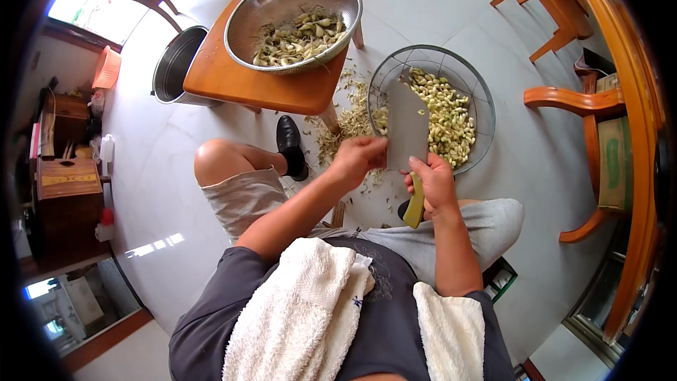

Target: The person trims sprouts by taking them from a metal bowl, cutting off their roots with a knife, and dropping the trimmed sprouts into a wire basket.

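Note:
My right hand [431, 182] grips the yellow-green handle of a cleaver [408, 127], its broad blade pointing away from me. My left hand [358, 161] is closed in a pinch beside the blade's left edge; anything between its fingertips is too small to make out. Beyond and partly behind the blade, a round wire basket [491, 113] on the floor contains many pale trimmed bulbs [448, 116]. A metal colander [243, 25] sits on a wooden chair [218, 63] and holds untrimmed bulbs [303, 37] with roots and stalks.
Trimmings [345, 123] are scattered over the tiled floor between chair and basket. A metal bucket [173, 70] stands left of the chair. Wooden furniture [585, 102] lines the right side. My black shoe [288, 137] is near the trimmings. White towels [296, 310] hang over my chest.

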Tool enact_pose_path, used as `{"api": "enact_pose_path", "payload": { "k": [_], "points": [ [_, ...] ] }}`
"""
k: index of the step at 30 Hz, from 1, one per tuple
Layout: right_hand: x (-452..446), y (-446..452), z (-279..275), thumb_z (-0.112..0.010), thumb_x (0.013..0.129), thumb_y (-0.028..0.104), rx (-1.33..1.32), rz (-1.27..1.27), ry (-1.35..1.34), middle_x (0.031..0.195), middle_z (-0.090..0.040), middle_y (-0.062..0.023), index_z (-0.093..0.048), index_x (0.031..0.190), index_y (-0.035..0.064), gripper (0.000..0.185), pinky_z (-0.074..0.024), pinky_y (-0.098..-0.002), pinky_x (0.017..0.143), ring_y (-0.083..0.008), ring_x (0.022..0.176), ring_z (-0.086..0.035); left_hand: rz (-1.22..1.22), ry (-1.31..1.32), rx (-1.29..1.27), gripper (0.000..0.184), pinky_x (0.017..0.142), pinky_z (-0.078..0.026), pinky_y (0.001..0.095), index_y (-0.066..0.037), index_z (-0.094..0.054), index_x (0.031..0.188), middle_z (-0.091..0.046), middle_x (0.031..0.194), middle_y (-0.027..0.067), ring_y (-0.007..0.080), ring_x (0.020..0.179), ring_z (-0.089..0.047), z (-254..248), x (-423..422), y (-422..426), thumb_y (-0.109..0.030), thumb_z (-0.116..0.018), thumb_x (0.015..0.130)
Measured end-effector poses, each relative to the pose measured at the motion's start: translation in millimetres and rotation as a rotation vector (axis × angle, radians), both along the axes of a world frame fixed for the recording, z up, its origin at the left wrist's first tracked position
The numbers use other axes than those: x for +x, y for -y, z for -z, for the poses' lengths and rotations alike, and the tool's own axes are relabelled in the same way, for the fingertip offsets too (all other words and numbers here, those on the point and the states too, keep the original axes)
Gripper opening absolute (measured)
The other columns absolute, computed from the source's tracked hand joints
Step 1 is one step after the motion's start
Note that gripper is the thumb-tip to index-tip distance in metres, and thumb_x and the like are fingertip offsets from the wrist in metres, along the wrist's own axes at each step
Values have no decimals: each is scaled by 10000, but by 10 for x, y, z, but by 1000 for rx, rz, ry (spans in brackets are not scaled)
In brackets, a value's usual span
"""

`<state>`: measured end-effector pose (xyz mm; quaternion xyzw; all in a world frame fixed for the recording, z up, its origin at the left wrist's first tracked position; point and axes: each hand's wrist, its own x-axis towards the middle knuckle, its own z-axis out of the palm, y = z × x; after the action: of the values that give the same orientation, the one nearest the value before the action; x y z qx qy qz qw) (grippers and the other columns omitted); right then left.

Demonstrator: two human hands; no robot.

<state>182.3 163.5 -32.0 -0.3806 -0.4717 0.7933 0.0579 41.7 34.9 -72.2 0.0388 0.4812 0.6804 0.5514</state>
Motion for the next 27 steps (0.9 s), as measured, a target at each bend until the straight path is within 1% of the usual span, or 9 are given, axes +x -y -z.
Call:
{"api": "enact_pose_path", "payload": {
  "k": [4,6,9,11,12,15,19,21,27],
  "points": [
    [-6,-88,-30,-550,887,104,3,155,-78,741,-603,-104,-590,898,-12,123,-443,-251,451,-120,532,-530,405,-678,-204,330,817,-492,388,1,-599,1098,-642,867,144,280,849,-640,59,47,270,-153,-657,813],
    [16,-108,-62,-549,887,102,26,189,-97,744,-603,-116,-584,892,-23,130,-438,-258,453,-128,537,-530,400,-1470,-458,351,832,-484,406,-42,-621,1099,-641,828,149,313,856,-638,358,55,395,-156,-684,773],
    [35,-108,-118,-552,884,103,25,192,-112,743,-606,-115,-585,889,-17,124,-438,-256,452,-127,537,-531,399,-1784,-544,190,789,-480,426,-46,-675,907,-636,792,172,357,829,-622,373,-100,386,-164,-672,759],
    [65,-100,-152,-554,883,108,44,183,-101,738,-608,-114,-584,881,-15,126,-438,-255,453,-124,539,-534,655,-1508,-575,160,743,-485,417,-26,-668,830,-638,812,172,350,799,-617,-41,-261,264,-174,-657,769],
    [71,-98,-161,-555,883,108,46,182,-100,736,-608,-112,-584,877,-15,127,-438,-254,453,-122,540,-535,595,-1377,-538,164,689,-478,423,-13,-646,755,-624,827,184,368,751,-597,-321,-317,226,-175,-639,778],
    [73,-94,-227,-554,883,104,56,185,-81,736,-610,-108,-588,875,-16,124,-442,-251,457,-118,541,-537,225,-1450,-211,126,639,-489,350,-18,-662,791,-624,710,144,271,682,-626,-914,-592,183,-138,-629,773],
    [76,-107,-235,-555,883,93,20,163,-89,741,-614,-100,-599,887,-9,111,-452,-243,469,-111,549,-541,3,-1581,-367,147,643,-494,300,-14,-676,863,-644,757,130,229,704,-630,-1521,-1429,5,-90,-644,742],
    [80,-105,-188,-556,883,91,12,155,-78,742,-616,-96,-602,895,-4,106,-457,-239,476,-107,554,-543,60,-1498,-521,171,670,-500,323,-23,-674,873,-658,814,133,245,740,-639,-1442,-2030,-170,-107,-653,725],
    [45,-100,-167,-561,886,104,16,118,-43,749,-623,-77,-604,898,0,113,-463,-232,487,-90,564,-547,324,-1735,-804,247,724,-504,376,-56,-681,878,-660,841,147,300,792,-640,-914,-2800,-526,-202,-693,679]
  ]
}}
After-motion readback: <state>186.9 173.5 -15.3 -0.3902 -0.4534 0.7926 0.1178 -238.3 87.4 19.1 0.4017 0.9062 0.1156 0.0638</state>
